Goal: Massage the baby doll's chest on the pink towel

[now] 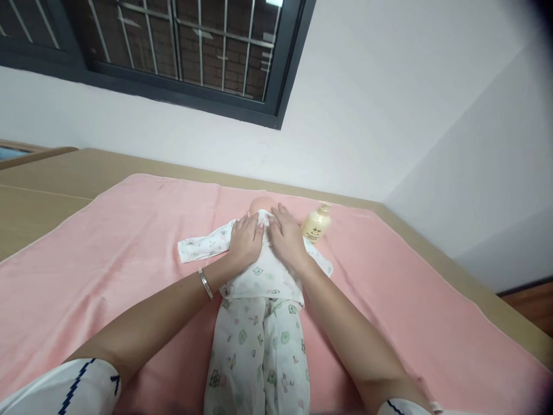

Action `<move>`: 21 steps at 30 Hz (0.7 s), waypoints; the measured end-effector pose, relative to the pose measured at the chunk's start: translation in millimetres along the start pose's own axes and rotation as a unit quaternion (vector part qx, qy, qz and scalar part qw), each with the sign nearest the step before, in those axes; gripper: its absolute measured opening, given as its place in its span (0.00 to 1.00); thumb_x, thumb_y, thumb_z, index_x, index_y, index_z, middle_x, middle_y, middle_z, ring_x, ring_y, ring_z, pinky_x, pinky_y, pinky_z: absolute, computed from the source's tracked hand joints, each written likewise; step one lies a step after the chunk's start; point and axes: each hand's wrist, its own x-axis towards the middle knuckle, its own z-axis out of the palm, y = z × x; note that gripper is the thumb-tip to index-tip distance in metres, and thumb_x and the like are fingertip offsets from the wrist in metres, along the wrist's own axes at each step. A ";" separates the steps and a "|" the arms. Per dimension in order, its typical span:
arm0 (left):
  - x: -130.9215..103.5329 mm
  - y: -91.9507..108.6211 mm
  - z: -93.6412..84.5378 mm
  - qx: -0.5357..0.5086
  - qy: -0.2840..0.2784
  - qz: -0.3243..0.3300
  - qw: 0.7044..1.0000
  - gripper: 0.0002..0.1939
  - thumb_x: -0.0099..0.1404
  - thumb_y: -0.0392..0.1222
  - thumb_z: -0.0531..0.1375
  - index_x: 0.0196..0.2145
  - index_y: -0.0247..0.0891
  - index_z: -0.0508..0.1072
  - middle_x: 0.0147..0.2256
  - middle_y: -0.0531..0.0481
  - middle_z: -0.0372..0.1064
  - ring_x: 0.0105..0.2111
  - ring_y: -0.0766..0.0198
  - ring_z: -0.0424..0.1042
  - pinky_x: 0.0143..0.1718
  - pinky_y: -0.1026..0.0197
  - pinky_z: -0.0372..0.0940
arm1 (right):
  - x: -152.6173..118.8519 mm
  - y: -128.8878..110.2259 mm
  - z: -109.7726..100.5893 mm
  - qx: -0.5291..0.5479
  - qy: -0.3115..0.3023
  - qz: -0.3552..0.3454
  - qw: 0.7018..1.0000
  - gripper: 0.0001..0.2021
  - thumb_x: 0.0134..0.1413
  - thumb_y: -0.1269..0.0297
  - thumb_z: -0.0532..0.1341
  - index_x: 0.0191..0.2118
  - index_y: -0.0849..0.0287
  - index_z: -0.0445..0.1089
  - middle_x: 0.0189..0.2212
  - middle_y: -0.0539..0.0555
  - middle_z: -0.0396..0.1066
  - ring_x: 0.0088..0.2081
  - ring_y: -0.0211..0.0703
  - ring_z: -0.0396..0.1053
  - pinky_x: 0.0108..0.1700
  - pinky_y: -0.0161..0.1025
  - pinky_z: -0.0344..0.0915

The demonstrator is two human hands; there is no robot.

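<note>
A baby doll (261,203) lies on its back, its bald head at the far end and its face hidden from this angle. It wears a white printed top (258,279) and matching white trousers (239,346) with green and brown animal figures. My left hand (246,241) rests flat on the left side of the doll's chest, fingers extended. On the other side of the chest, my right hand (287,237) lies palm down with its fingers stretched toward the head. One sleeve (203,246) spreads out to the left; the other is partly covered by my right hand and forearm.
A pale yellow pump bottle (317,225) stands just right of the doll's shoulder. Beneath everything is a pink blanket (142,230) on a wooden surface (52,178). A white wall (345,115) and a dark-framed, barred window (185,52) rise behind.
</note>
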 end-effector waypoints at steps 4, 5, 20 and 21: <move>1.1 -1.3 1.8 0.003 0.006 -0.002 1.000 0.27 0.75 0.47 0.38 0.63 0.34 0.61 0.63 0.39 0.63 0.64 0.49 0.59 0.66 0.42 0.50 | 0.0 -2.5 -0.3 -0.022 -0.053 0.002 0.998 0.24 0.67 0.63 0.47 0.65 0.61 0.61 0.67 0.61 0.53 0.70 0.51 0.46 0.69 0.56 0.42; 1.1 -1.6 2.3 0.004 0.007 -0.003 1.000 0.27 0.75 0.47 0.38 0.63 0.34 0.61 0.62 0.39 0.63 0.63 0.50 0.59 0.66 0.42 0.50 | 0.0 -3.5 -0.7 -0.023 -0.072 0.003 0.997 0.23 0.67 0.63 0.48 0.63 0.60 0.63 0.67 0.61 0.55 0.69 0.52 0.48 0.69 0.58 0.42; 3.4 -9.7 2.5 -0.008 0.016 0.023 1.000 0.27 0.75 0.50 0.40 0.62 0.35 0.63 0.61 0.38 0.64 0.62 0.50 0.62 0.64 0.44 0.55 | -0.5 -32.3 -57.1 0.096 -0.001 -0.021 0.995 0.19 0.66 0.64 0.50 0.54 0.63 0.73 0.52 0.55 0.74 0.56 0.49 0.69 0.58 0.49 0.62; 4.0 -11.9 3.4 -0.016 0.020 0.031 0.999 0.27 0.75 0.52 0.40 0.62 0.35 0.63 0.61 0.38 0.64 0.63 0.51 0.62 0.65 0.44 0.55 | -2.1 -34.9 -75.5 0.137 0.032 -0.008 0.990 0.24 0.68 0.61 0.42 0.53 0.64 0.72 0.49 0.53 0.75 0.55 0.49 0.70 0.55 0.49 0.62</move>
